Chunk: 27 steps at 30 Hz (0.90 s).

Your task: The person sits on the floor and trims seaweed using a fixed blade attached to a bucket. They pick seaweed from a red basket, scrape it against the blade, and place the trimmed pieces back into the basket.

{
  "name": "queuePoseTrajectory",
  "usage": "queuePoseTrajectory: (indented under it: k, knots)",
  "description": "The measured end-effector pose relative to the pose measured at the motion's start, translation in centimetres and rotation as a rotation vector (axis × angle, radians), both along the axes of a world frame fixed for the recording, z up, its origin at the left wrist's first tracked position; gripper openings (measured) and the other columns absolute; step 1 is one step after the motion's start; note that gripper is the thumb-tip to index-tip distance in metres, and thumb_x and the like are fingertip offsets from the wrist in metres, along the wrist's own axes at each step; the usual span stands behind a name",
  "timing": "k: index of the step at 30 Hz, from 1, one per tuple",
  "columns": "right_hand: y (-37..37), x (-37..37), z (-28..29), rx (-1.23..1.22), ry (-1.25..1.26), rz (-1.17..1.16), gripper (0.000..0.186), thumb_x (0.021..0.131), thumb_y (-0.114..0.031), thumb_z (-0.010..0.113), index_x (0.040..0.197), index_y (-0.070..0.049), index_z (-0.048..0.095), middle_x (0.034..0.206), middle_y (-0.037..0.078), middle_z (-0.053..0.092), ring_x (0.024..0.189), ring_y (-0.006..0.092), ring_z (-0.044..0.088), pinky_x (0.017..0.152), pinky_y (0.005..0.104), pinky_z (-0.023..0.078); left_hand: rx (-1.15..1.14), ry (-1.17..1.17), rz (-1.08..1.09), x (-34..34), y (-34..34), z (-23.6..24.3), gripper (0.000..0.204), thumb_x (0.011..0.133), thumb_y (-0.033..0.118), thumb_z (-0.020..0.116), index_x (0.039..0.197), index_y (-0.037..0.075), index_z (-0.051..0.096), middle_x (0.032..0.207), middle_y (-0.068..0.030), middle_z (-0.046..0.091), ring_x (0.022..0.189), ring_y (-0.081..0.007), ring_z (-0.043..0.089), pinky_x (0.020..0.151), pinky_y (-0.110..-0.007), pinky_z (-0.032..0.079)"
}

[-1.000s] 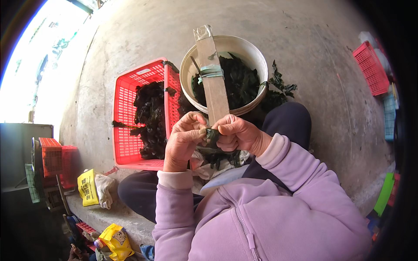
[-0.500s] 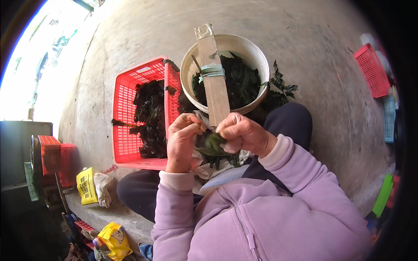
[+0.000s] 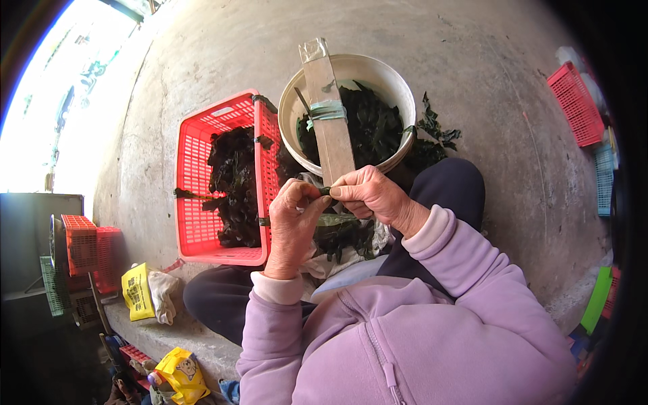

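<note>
Just this side of the white bucket [image 3: 398, 84], a green strip [image 3: 325, 192] pinched small

Half a second ago a broader, blurred green leaf showed between my fists; now only this short, narrow bit does, and my fingertips have drawn close together. My left hand [image 3: 290, 219] grips it between thumb and fingers, my right hand [image 3: 374, 192] pinches it from the other side. As I judge it, the piece is now folded or bunched for close fingertip work; whether the dark leaves [image 3: 341, 236] below are joined to it, I cannot tell.

Under those leaves, pale cloth [image 3: 317, 266] covers my lap. A wooden board [image 3: 332, 145], bound with a pale green tie [image 3: 327, 110], slants across the bucket, which holds a dark leafy heap [image 3: 374, 125]. Left of it, a red basket [image 3: 229, 256] holds another pile [image 3: 233, 175].

Everything sits on stained grey concrete floor [image 3: 472, 88]. White glare [image 3: 40, 115] fills the upper left; a yellow bag [image 3: 138, 290] lies beyond my left knee, a red crate [image 3: 576, 104] far right.
</note>
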State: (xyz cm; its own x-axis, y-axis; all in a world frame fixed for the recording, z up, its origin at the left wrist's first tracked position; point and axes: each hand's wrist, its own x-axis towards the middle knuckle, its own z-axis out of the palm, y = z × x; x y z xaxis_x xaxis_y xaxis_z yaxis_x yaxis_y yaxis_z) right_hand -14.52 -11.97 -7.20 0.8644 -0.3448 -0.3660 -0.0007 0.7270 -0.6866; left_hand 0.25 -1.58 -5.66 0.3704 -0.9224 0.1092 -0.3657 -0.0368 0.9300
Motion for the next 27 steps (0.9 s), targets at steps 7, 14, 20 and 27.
queuePoseTrajectory:
  k: [7, 14, 20, 27]
  knots:
    - [-1.3, -0.2, 1.4, -0.520, 0.034, -0.086, 0.010, 0.082, -0.008, 0.068, 0.081, 0.001, 0.063, 0.063, -0.003, 0.054, 0.054, 0.0024, 0.044, 0.048, 0.0194, 0.035, -0.146, 0.813, 0.085, 2.7, 0.7, 1.7, 0.006, 0.089, 0.005, 0.056, 0.083, 0.003, 0.057, 0.089, -0.0071, 0.061, 0.063, -0.0070, 0.048, 0.060, -0.023, 0.042]
    - [-4.8, 0.0, 4.7, -0.703, 0.062, 0.050, 0.013, 0.084, -0.010, 0.064, 0.080, 0.002, 0.062, 0.070, -0.003, 0.058, 0.062, 0.0031, 0.048, 0.057, 0.0213, 0.042, -0.260, 0.919, -0.025, 4.1, -0.8, 3.2, 0.016, 0.091, 0.012, 0.056, 0.105, 0.005, 0.051, 0.074, -0.0044, 0.053, 0.053, -0.0080, 0.043, 0.049, -0.022, 0.039]
    - [-9.2, 3.5, 4.9, -1.182, 0.149, -0.053, 0.007, 0.081, -0.004, 0.063, 0.084, 0.002, 0.061, 0.072, -0.001, 0.059, 0.067, 0.0063, 0.050, 0.061, 0.0244, 0.043, -0.036, -0.436, -0.072, 5.8, -5.6, 2.1, 0.032, 0.075, 0.014, 0.072, 0.107, 0.013, 0.065, 0.071, -0.0029, 0.056, 0.061, -0.0142, 0.055, 0.059, -0.027, 0.045]
    - [-12.0, 5.8, 1.1, -1.279, 0.390, -0.129, 0.013, 0.077, -0.010, 0.066, 0.080, 0.003, 0.063, 0.063, 0.007, 0.060, 0.059, 0.0117, 0.052, 0.059, 0.0300, 0.044, -0.087, -0.580, 0.176, 8.9, -10.1, -1.2, 0.010, 0.078, 0.016, 0.068, 0.083, 0.008, 0.066, 0.077, -0.0071, 0.061, 0.068, -0.0247, 0.061, 0.061, -0.033, 0.047]
